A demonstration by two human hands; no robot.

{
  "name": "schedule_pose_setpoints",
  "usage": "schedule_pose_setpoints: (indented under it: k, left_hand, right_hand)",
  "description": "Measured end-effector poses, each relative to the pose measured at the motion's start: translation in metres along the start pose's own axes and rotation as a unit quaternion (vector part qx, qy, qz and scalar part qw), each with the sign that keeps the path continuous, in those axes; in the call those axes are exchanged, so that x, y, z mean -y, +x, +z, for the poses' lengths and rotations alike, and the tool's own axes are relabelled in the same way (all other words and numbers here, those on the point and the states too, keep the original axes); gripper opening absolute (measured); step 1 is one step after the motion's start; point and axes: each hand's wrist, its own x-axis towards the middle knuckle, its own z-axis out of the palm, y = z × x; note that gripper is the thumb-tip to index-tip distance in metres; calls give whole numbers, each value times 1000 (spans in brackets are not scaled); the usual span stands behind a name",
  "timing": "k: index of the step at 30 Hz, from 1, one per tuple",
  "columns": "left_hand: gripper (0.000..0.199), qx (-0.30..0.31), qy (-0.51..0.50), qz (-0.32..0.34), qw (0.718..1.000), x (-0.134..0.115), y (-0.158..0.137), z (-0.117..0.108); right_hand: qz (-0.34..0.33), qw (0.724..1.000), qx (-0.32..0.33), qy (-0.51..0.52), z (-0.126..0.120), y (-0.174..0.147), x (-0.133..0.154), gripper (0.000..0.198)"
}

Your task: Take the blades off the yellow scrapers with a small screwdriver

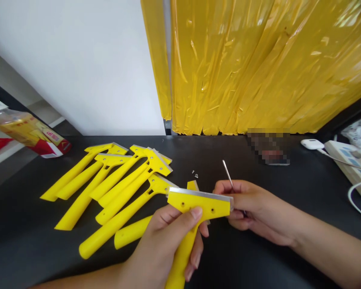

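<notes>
My left hand (165,237) is closed round a yellow scraper (185,257), its thumb pressed on the head below the two screw holes. A metal blade (201,194) runs along the top edge of that head. Just to the right, my right hand (249,206) grips a thin metal rod-like tool (227,172) that points up and left; its lower end is hidden by the fingers. The right fingers are close to the blade's right end. Behind the held head, another yellow piece (192,185) pokes out, mostly covered. Small screws (195,175) lie on the black table beyond it.
Several yellow scrapers (117,222) lie in an overlapping group on the black table (27,208) at left. A drink carton or bottle (33,132) stands at far left. At right are a pixelated object (269,146), a white earbud case (312,144) and a power strip (349,166) with cables.
</notes>
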Motion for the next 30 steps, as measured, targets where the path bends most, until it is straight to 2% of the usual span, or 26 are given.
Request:
schedule_pose_setpoints:
  k: [5, 14, 18, 22, 25, 30]
  left_hand:
    - [44, 11, -10, 5, 1000, -1, 6, 0]
    - [45, 21, -37, 22, 999, -1, 9, -5]
    - [44, 15, -50, 38, 998, -4, 9, -7]
    - [43, 6, -59, 37, 998, -4, 9, -6]
    - [42, -8, -53, 43, 998, -2, 9, -6]
    - [43, 4, -42, 42, 998, 0, 10, -7]
  right_hand:
    - [33, 992, 44, 117, 9, -1, -8, 38]
    - [26, 970, 78, 229, 5, -9, -5, 18]
    - [6, 966, 106, 236, 4, -8, -8, 28]
    - [14, 962, 129, 242, 2, -6, -8, 34]
    - [8, 960, 142, 240, 1, -6, -7, 30]
    - [3, 962, 155, 224, 0, -8, -5, 17]
